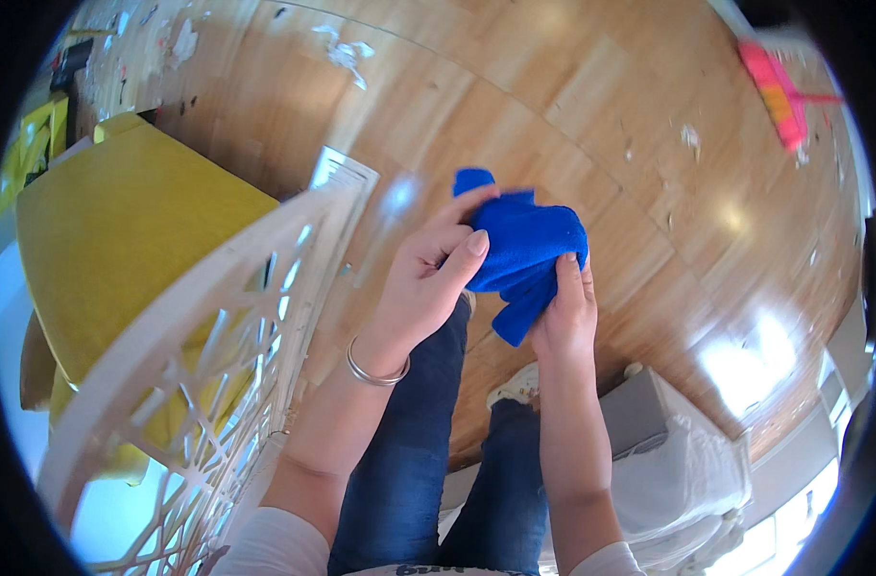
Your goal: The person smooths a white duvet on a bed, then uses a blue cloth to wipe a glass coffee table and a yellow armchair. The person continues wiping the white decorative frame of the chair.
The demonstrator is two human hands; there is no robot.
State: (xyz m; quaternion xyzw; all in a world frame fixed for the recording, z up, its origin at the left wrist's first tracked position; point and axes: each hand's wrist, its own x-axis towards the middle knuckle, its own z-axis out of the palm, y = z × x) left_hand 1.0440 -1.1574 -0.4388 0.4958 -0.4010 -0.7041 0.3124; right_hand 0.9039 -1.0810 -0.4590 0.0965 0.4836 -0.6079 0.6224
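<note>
A blue cloth (pixel 529 240), bunched and folded, is held up between my two hands above the wooden floor. My left hand (pixel 436 264), a silver bangle on its wrist, grips the cloth's left side, with the thumb lying over its front and the fingers partly behind it. At the lower right edge, my right hand (pixel 567 312) pinches the cloth with the thumb on top. One end of the cloth sticks up past my left fingers, and another corner hangs down between my hands.
A white lattice screen (pixel 207 384) stands close by my left arm, with a yellow upholstered seat (pixel 140 221) behind it. Scraps litter the wooden floor (pixel 553 115). At the far right lies a pink and orange broom head (pixel 776 96). A plastic-covered grey piece (pixel 678 451) sits right of my legs.
</note>
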